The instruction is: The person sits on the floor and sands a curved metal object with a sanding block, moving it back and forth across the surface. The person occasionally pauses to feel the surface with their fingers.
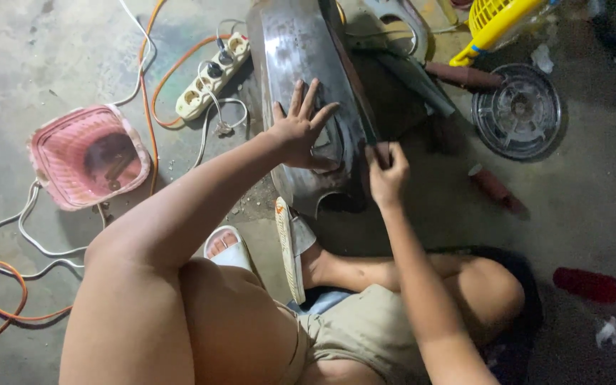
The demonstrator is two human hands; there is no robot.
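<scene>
head view: a person sits on a concrete floor (51, 50) with knees drawn up, a white sandal (228, 249) on one foot and a second sandal (288, 246) turned on its edge. in front of them lies a long, curved metal panel (297, 50), dark grey and shiny, running from the top of the picture down to just above the feet.

the left hand (301, 132) lies flat on the panel with its fingers spread wide, palm down, gripping nothing. the right hand (388, 171) is closed at the panel's right edge, fingers pinched on something small and dark; what it is cannot be told from here.

the panel looks like thin pressed sheet, so it is likely stiff along its curve but springy at the free edges, fairly light for its length, and apt to rock on the floor since it rests on its bowed shape. the glossy face looks slippery, so a flat palm would probably steady it better than fingertips. the cut edges may be sharp; the rolled rim near the lower end looks the safer place to take hold.

around it: a white power strip (214, 75) with plugs in it just left of the panel, an orange cable (172, 71) and white cable (30, 235) looping across the floor, a pink basket (55, 146) well to the left, a round clear lid (516, 110) to the right, a yellow basket (497, 18) at the top, and a red brush (589, 284) near the right knee.
</scene>
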